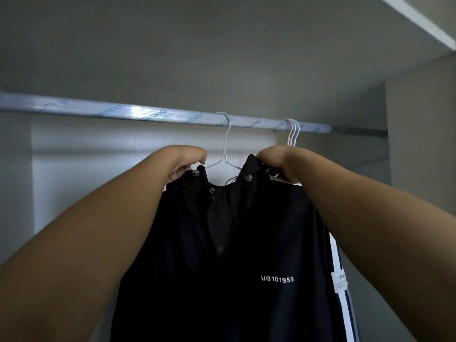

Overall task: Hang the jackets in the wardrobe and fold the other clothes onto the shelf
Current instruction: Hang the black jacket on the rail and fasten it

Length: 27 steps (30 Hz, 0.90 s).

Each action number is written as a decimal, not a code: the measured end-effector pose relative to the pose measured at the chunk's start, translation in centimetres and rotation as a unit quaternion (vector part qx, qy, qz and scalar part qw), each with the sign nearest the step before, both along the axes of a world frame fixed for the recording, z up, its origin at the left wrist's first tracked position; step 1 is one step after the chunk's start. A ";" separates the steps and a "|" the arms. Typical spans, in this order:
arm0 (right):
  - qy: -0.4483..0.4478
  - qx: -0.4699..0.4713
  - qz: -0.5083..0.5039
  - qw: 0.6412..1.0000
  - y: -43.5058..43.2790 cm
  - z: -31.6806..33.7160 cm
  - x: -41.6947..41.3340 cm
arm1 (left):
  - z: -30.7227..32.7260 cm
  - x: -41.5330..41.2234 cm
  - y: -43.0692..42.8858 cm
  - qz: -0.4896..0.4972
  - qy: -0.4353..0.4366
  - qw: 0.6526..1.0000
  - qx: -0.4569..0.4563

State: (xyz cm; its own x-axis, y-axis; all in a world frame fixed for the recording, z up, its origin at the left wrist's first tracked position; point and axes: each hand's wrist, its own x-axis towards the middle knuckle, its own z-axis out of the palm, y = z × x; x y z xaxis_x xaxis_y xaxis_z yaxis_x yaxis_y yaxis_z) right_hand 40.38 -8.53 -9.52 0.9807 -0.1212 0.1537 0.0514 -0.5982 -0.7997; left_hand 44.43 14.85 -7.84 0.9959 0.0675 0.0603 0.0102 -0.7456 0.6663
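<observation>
A black snap-front jacket (pixel 229 255) with white lettering on the chest hangs on a white wire hanger (pixel 225 146), whose hook sits over the silver wardrobe rail (pixel 138 113). My left hand (pixel 183 161) grips the jacket's left collar and shoulder. At the right collar and shoulder, my right hand (pixel 278 160) grips the fabric. Both arms reach up from the lower corners. The hanger's shoulders are hidden inside the jacket.
Three more white hanger hooks (pixel 292 130) sit on the rail to the right. Behind the jacket's right side hangs a garment with white and grey stripes (pixel 341 299). A white shelf edge (pixel 419 21) runs overhead at top right; a wardrobe side panel (pixel 419 134) stands on the right.
</observation>
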 end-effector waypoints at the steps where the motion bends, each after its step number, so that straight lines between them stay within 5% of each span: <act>1: 0.002 0.004 -0.002 1.000 0.0 0.2 0.2 | 0.2 0.5 0.0 -0.005 0.041 0.999 -0.004; 6: 0.071 -0.054 0.009 0.996 0.6 1.1 0.4 | -0.1 2.4 -0.2 -0.083 0.150 0.984 0.045; 10: 0.119 -0.110 -0.001 0.987 0.8 1.7 1.3 | -0.3 3.9 0.3 -0.090 0.155 0.983 0.052; 18: 0.161 -0.405 -0.147 0.888 -0.8 2.9 2.0 | 0.5 7.2 4.2 0.010 -0.022 0.992 0.121; 24: 0.092 -0.244 -0.123 0.958 -2.1 2.8 3.7 | -0.4 8.1 3.9 -0.079 0.097 0.991 0.037; 27: 0.057 -0.153 -0.141 0.976 -3.0 2.9 4.3 | -0.4 9.2 4.7 -0.026 0.068 0.997 0.018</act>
